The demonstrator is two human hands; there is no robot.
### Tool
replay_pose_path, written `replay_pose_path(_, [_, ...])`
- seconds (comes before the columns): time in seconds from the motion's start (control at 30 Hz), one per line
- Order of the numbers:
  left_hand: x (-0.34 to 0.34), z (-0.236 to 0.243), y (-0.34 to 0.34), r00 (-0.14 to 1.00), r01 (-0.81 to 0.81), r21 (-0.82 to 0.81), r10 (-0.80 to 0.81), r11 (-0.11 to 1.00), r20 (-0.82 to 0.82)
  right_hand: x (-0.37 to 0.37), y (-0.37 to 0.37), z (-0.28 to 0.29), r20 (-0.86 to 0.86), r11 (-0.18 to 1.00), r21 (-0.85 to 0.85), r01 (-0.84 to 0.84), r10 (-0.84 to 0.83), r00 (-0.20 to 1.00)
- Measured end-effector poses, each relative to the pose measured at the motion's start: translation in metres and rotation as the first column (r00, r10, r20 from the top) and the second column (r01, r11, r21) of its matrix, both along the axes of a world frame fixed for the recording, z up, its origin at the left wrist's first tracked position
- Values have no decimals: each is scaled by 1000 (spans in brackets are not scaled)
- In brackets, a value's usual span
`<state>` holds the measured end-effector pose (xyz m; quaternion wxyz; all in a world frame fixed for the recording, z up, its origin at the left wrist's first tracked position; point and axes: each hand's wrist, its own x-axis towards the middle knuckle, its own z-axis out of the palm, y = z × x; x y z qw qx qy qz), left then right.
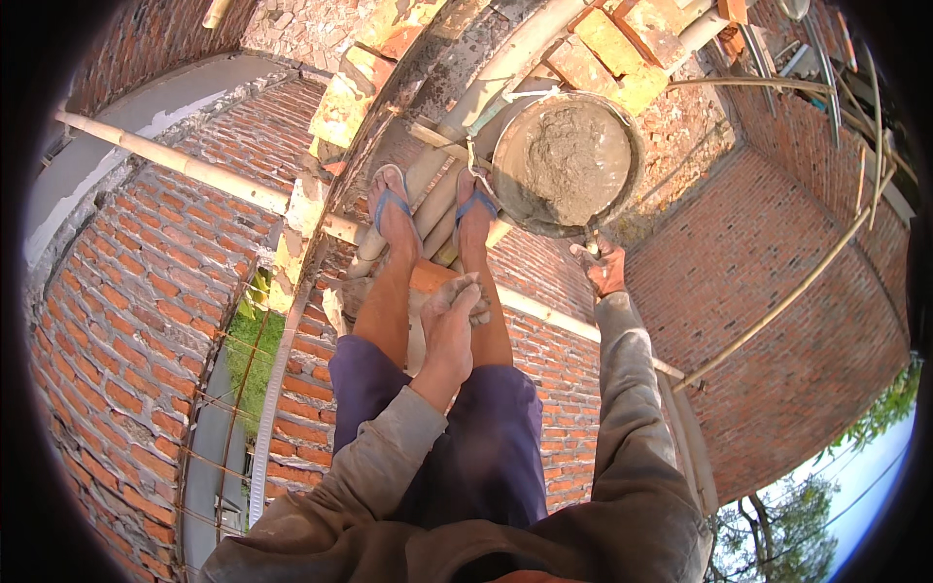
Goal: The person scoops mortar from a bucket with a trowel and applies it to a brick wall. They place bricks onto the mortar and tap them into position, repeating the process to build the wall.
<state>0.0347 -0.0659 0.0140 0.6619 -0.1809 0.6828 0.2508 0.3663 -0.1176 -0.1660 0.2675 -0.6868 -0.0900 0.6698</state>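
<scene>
My right hand (604, 269) is closed on the short handle of what looks like a trowel (591, 243), at the near rim of a round basin (632, 160). Grey wet mortar (573, 160) fills much of that basin; the trowel's blade does not show clearly. In front of my legs, my left hand (449, 325) has its fingers curled in. An orange brick (426, 276) shows just beyond its knuckles. Whether those fingers grip the brick or something else is hidden.
My sandalled feet stand on bamboo poles (442, 209) high beside brick walls (117, 340). Loose bricks (622, 58) lie beyond the basin. A long bamboo pole (175, 160) crosses at left, another (787, 296) slants at right. A gap with thin rods (238, 389) opens at lower left.
</scene>
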Motion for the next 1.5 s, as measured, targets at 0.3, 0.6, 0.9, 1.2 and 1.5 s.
replay_pose_path(0.3, [2, 1, -4, 990, -137, 8, 137, 991, -11, 53, 69, 150, -22, 984, -29, -178, 178, 984])
replay_pose_path(0.6, [-10, -8, -13, 925, -349, 49, 352, 936, -144, -98, 225, 204, 426, 124, -36, -992, 899, 97])
replay_pose_path(0.9, [-52, 5, -13, 733, -676, 22, 674, 737, -91, -369, 301, 118, 769, -671, 54, -739, 500, -398])
replay_pose_path(1.2, [-68, 10, -35, 532, -846, 14, 846, 533, -50, -464, 277, 44, 848, -891, -213, -400, 35, -529])
replay_pose_path(1.5, [-80, 9, -35, 499, -866, -26, 866, 500, 32, -437, 245, 66, 911, -738, -157, -656, 148, -385])
